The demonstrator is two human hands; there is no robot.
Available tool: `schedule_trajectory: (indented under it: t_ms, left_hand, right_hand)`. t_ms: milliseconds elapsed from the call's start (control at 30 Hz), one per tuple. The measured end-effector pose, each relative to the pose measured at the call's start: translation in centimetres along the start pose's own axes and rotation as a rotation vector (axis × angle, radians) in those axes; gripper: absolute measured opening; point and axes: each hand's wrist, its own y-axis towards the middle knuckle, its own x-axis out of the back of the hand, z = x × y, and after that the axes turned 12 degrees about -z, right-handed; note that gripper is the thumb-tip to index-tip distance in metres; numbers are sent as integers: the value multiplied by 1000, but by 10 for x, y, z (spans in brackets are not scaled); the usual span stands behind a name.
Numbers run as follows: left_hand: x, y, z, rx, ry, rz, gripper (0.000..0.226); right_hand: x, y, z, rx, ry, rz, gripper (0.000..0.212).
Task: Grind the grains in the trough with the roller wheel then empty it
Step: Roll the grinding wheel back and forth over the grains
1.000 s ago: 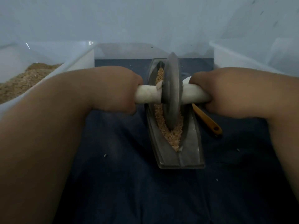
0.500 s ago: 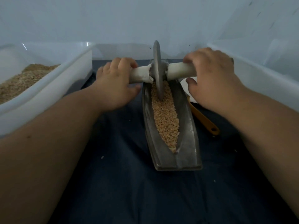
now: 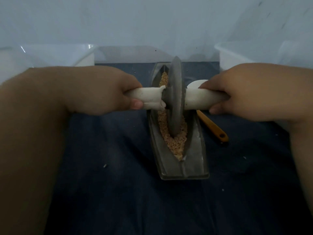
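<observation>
Far left: translucent bin at the table edge. Its contents are not visible from here.

Left hand: fingers and thumb wrapped round the left end of the white-wrapped axle.

Centre: roller wheel, a grey disc upright on its edge, with the rim seated in the grains. The trough lies lengthwise, pointing away from the person, on the dark-clothed table. It has a narrow V-channel and a flat flanged base. Grains run along the channel, and a few strays lie on the cloth.

Just right of the trough: orange-handled tool lying on the table, untouched.

Right hand: wrapped round the right end of the axle, mirroring the other.

Far right: second bin.

Handling, judged:
- The wheel looks heavy and rigid, so its own weight should do most of the crushing.
- Hold it at both axle ends, evenly spaced from the hub, so the disc stays vertical in the groove.
- The wrap looks grippy but is ragged near the hub on the left side.
- The trough looks stiff and weighty. For emptying, grip the long flanged sides with both hands and tip it toward a pointed end.
- The grains are loose and will pour fast and scatter easily.
- The grains look mostly coarse, so grinding is probably unfinished.
</observation>
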Motion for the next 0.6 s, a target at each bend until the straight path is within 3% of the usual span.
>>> schedule_trajectory:
  t_ms: [67, 133, 200, 267, 333, 433, 533, 600]
  left_hand:
    - [-10, 6, 1, -4, 30, -85, 39]
    - [-29, 18, 4, 18, 157, -299, 44]
    - [-52, 29, 3, 123, 274, -506, 55]
    - [-70, 36, 2, 191, 247, -594, 68]
    - [-81, 41, 7, 219, 182, -624, 72]
    - [-84, 44, 16, 243, 80, -601, 69]
    - [-75, 41, 19, 174, 129, -603, 54]
    - [-59, 37, 16, 140, 154, -531, 44]
  right_hand:
    - [-20, 7, -3, -21, -50, -90, 54]
    - [-44, 16, -5, -73, -46, -209, 75]
    - [-62, 27, -8, -129, -5, -335, 79]
    - [-72, 37, -9, -189, 20, -420, 83]
    - [-78, 45, -9, -199, 6, -475, 90]
    - [-81, 50, -5, -166, -68, -535, 84]
    - [-73, 46, -4, -159, -86, -483, 75]
    - [-60, 42, -3, -136, -96, -411, 56]
